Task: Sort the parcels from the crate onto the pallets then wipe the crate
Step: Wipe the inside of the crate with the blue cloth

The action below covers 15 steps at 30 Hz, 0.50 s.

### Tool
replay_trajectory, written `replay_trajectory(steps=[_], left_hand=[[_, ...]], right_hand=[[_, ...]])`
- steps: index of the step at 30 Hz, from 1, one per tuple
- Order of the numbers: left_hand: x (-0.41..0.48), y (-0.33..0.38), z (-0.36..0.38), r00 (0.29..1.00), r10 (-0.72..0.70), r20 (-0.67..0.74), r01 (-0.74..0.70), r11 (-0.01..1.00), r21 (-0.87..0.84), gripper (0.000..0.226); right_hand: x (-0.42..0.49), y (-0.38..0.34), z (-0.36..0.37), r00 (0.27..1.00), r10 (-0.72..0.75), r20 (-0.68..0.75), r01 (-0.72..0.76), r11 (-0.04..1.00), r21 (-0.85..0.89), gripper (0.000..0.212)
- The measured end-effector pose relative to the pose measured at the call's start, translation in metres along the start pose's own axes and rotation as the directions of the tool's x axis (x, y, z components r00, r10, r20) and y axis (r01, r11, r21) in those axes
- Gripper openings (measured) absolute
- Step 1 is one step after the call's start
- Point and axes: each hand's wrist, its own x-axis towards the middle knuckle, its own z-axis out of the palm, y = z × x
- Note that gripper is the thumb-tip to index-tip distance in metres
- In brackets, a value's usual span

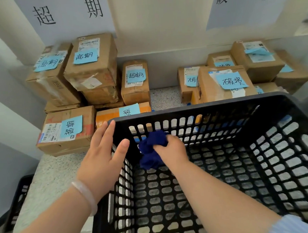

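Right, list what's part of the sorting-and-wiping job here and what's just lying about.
Job: black crate, blue cloth gripped by right hand, left hand on the crate rim, left parcel stack, right parcel stack, wall signs.
Lying about: second crate at lower left, bracelet on left wrist.

The crate (203, 109) stood in the foreground. Behind it, along the wall (162, 25), lay 2 groups of parcels: the left stack (92, 66) and the right stack (228, 79), with floor (164, 97) between them. Above each hung 1 sign: the left sign (67, 13) and the right sign (247, 2). The left hand (101, 155) rested on the crate's left rim. The right hand (171, 149) held a cloth (151, 149) inside, at the far-left corner.
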Motion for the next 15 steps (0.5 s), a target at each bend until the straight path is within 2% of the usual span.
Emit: replay_trajectory(steps=[4, 8, 12, 15], left_hand=[[-0.001, 0.002, -0.001, 1.000, -0.007, 0.016, 0.007, 1.000, 0.006, 0.083], [0.000, 0.001, 0.000, 1.000, 0.009, 0.003, -0.009, 1.000, 0.004, 0.076], [-0.001, 0.002, 0.001, 1.000, 0.010, 0.008, -0.011, 0.999, 0.032, 0.074], [-0.001, 0.002, 0.000, 1.000, 0.031, 0.005, -0.031, 0.999, 0.038, 0.073]], right_hand=[[0.004, 0.019, -0.028, 0.996, -0.025, -0.085, 0.018, 0.996, -0.086, 0.010], [0.003, 0.042, -0.049, 0.964, 0.059, -0.261, -0.065, 0.998, -0.015, 0.007], [0.008, 0.061, -0.077, 0.851, 0.240, -0.467, -0.184, 0.969, 0.164, 0.011], [0.015, 0.067, -0.088, 0.732, 0.391, -0.558, -0.221, 0.911, 0.348, 0.025]])
